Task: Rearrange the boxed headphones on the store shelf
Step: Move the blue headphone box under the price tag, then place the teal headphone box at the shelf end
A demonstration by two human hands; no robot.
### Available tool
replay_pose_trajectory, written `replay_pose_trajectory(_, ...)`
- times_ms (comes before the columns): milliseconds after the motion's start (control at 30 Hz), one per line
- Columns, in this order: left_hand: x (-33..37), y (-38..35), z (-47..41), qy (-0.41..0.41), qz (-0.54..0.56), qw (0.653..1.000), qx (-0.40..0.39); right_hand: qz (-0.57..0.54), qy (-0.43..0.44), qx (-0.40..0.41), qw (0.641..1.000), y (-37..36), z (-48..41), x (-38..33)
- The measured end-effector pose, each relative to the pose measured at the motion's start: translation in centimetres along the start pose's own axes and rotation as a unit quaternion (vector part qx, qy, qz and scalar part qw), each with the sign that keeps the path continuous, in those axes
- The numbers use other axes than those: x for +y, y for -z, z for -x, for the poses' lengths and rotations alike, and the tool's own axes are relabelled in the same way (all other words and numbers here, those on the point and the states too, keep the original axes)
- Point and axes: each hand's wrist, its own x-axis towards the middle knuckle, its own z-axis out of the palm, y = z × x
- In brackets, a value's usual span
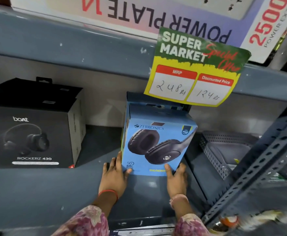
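Note:
A blue Zebronics headphone box (156, 142) stands upright on the grey metal shelf (37, 184), right of centre, with another blue box just behind it. My left hand (114, 176) grips its lower left corner, thumb on the front face. On the lower right corner my right hand (176, 179) holds it the same way. A black boAt Rockerz 430 headphone box (32, 138) sits at the left, with more black boxes (37, 92) stacked behind it.
A yellow and green price sign (195, 68) hangs from the shelf above, over the blue box. A perforated grey basket (216, 157) sits to the right. A slotted metal upright (258, 160) crosses the right side. A power-strip box (156, 16) lies on the upper shelf.

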Motion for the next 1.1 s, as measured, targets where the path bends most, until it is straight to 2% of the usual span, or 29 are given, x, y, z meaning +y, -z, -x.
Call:
replay_pose_trajectory(100,-0.2,0.1,-0.1,-0.001,0.011,1.000,-0.008,0.001,-0.005,0.000,1.000,-0.1,0.1,0.0)
replay_pose_trajectory(200,-0.4,0.5,-0.8,0.003,0.016,0.997,-0.071,-0.011,-0.003,-0.002,1.000,0.2,0.2,-0.3)
replay_pose_trajectory(300,-1.1,1.5,-1.0,0.002,0.082,0.990,-0.118,-0.038,0.025,-0.015,0.999,0.7,1.1,-0.4)
replay_pose_trajectory(467,-3.2,4.2,2.7,-0.007,0.169,0.978,-0.119,-0.052,0.026,0.065,0.996,0.8,4.5,1.1)
replay_pose_trajectory(533,-5.2,5.5,4.5,0.004,0.178,0.981,-0.078,-0.017,0.082,0.048,0.995,-0.5,8.0,-0.4)
replay_pose_trajectory(667,-9.5,10.1,7.0,0.068,0.194,0.978,0.028,-0.019,0.174,-0.025,0.984,-5.8,14.1,-4.4)
replay_pose_trajectory(733,-12.8,13.5,8.2,0.102,0.188,0.972,0.098,-0.034,0.245,-0.101,0.964,-9.1,16.7,-7.2)
replay_pose_trajectory(833,-18.0,18.5,9.7,0.141,0.140,0.958,0.205,-0.036,0.285,-0.232,0.929,-13.5,20.1,-11.4)
replay_pose_trajectory(967,-25.9,24.5,11.7,0.228,0.183,0.879,0.377,-0.008,0.316,-0.322,0.892,-19.6,25.0,-16.1)
replay_pose_trajectory(1100,-34.6,32.2,13.9,0.303,0.220,0.757,0.536,-0.001,0.338,-0.376,0.863,-26.8,31.1,-21.8)
